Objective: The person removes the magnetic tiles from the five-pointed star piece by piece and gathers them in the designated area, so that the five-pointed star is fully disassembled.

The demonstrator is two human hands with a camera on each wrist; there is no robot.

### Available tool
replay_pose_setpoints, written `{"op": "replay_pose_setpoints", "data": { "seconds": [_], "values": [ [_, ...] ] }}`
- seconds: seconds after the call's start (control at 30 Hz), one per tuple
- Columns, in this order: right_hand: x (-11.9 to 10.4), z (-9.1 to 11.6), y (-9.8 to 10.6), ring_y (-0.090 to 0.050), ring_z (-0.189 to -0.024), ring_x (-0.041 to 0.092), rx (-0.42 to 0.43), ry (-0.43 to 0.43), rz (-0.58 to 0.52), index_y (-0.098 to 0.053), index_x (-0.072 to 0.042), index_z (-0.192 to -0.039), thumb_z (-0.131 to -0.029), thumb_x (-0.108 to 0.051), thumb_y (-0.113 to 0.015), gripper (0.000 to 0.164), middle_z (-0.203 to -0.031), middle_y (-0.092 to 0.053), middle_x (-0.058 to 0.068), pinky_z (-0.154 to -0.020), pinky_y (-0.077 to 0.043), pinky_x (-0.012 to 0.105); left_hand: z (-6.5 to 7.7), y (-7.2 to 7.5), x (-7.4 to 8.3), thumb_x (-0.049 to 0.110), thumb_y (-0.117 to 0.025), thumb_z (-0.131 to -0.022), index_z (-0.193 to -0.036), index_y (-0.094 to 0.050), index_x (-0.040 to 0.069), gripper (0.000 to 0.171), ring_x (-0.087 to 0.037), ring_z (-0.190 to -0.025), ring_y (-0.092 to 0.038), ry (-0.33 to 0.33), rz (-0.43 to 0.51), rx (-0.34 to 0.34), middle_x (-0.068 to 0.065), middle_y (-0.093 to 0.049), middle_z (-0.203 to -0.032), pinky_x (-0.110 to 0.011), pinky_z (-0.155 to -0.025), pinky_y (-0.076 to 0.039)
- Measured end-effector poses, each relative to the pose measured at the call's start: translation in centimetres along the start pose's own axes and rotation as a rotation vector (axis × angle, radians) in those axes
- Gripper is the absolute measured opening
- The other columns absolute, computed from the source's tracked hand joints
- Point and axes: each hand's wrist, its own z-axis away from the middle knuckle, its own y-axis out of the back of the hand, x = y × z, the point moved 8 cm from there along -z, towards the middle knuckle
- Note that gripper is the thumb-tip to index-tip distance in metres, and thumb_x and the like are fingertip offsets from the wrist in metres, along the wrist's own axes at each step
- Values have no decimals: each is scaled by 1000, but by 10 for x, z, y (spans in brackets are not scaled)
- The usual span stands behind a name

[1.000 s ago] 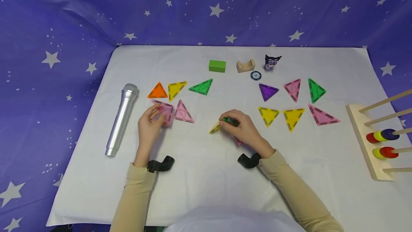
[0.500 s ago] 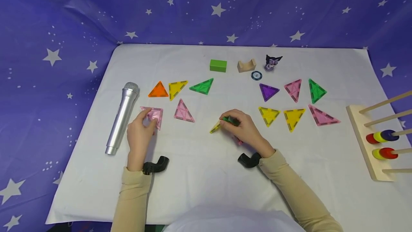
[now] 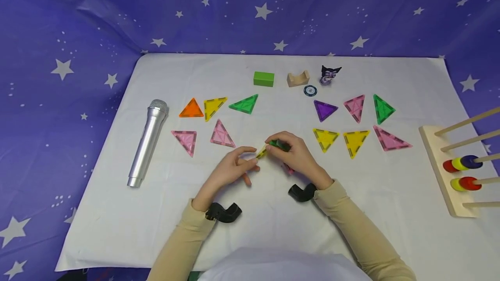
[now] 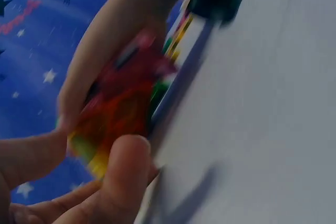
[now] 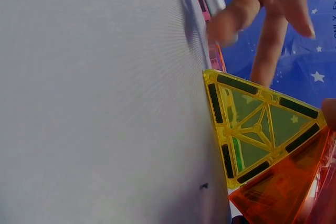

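Observation:
My right hand (image 3: 291, 153) grips a fanned bunch of see-through magnetic triangle tiles over the middle of the table. In the right wrist view a yellow triangle tile (image 5: 257, 129) faces the camera, with an orange tile (image 5: 281, 184) overlapping below. Pink also shows in the bunch in the left wrist view, blurred; a green tile (image 3: 280, 145) peeks out under the right fingers. My left hand (image 3: 229, 169) reaches to the yellow tile's near corner, fingers spread and relaxed; contact is unclear. A pink triangle tile (image 3: 186, 141) lies flat at the left, beside another pink tile (image 3: 222, 134).
Behind lie orange (image 3: 192, 109), yellow (image 3: 214, 107) and green tiles. Several more tiles lie right, including a purple one (image 3: 325, 110). A silver microphone (image 3: 147, 144) lies left. A green block (image 3: 263, 79) and figurine (image 3: 328, 75) stand behind; a wooden peg rack (image 3: 447, 172) is right.
My left hand has set the pink triangle tile down further left, let go of it and moved right to the bunch. The right hand has stayed nearly still with its tiles.

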Motion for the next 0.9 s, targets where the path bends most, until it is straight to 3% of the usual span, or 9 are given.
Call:
{"op": "replay_pose_setpoints", "data": {
  "seconds": [0.07, 0.17, 0.3, 0.43, 0.53, 0.63, 0.77, 0.9],
  "values": [
    [0, 0, 0, -54, -84, 13, -3, -1, 7, -68, -13, -97, -85, -27, -64, 19, -98, -61, -5, -76, -44, 35, -6, -16, -3, 24, -54, -92, -136, -35, 5, 52, -31, -46, -56, 19, 74, -52, -18, -66, -93, -24, -39, -34],
    [1, 0, -1, -55, -87, 14, -7, -8, 7, -67, -13, -99, -85, -25, -64, 18, -99, -61, -3, -78, -44, 35, -13, -25, -6, 24, -53, -93, -139, -31, 8, 54, -30, -42, -54, 28, 141, -47, -21, -64, -94, -25, -34, -32],
    [2, 0, -1, -55, -92, 18, -5, -8, -7, -67, -14, -100, -83, -23, -67, 19, -101, -62, 0, -81, -43, 40, -19, -21, -7, 25, -51, -94, -137, -35, 8, 49, -30, -48, -59, 22, 195, 30, -20, -63, -101, -25, -33, -34],
    [3, 1, -1, -55, -91, 19, 5, -14, -1, -67, -15, -101, -82, -26, -68, 22, -100, -62, 0, -79, -43, 42, -28, -13, -11, 29, -51, -93, -128, -47, 7, 42, -25, -50, -62, 57, 322, 116, -20, -62, -105, -23, -32, -33],
    [4, 1, -1, -54, -92, 17, 8, -34, 17, -66, -15, -101, -81, -27, -69, 24, -101, -62, -2, -80, -43, 40, -33, -9, -13, 29, -52, -92, -121, -54, 5, 38, -20, -47, -61, 87, 405, 156, -27, -61, -99, -22, -31, -31],
    [5, 1, 0, -54, -96, 15, 11, -44, 39, -65, -14, -102, -80, -26, -70, 26, -103, -61, -2, -83, -43, 39, -34, -6, -11, 20, -54, -92, -120, -55, 3, 32, -18, -43, -58, 95, 431, 180, -31, -61, -87, -22, -31, -29],
    [4, 1, 1, -53, -99, 17, 19, -34, 40, -62, -10, -101, -78, -23, -72, 28, -104, -58, 1, -85, -43, 39, -32, -4, -2, 9, -53, -91, -121, -52, 2, 31, -17, -39, -53, 77, 431, 196, -24, -60, -65, -23, -31, -28],
    [3, 1, 2, -53, -97, 17, 29, -27, 22, -61, -10, -97, -78, -22, -72, 25, -100, -57, 2, -86, -43, 39, -33, -1, -1, 6, -55, -89, -122, -51, 2, 33, -17, -36, -49, 12, 434, 219, -15, -58, -54, -23, -31, -27]
  ]
}}
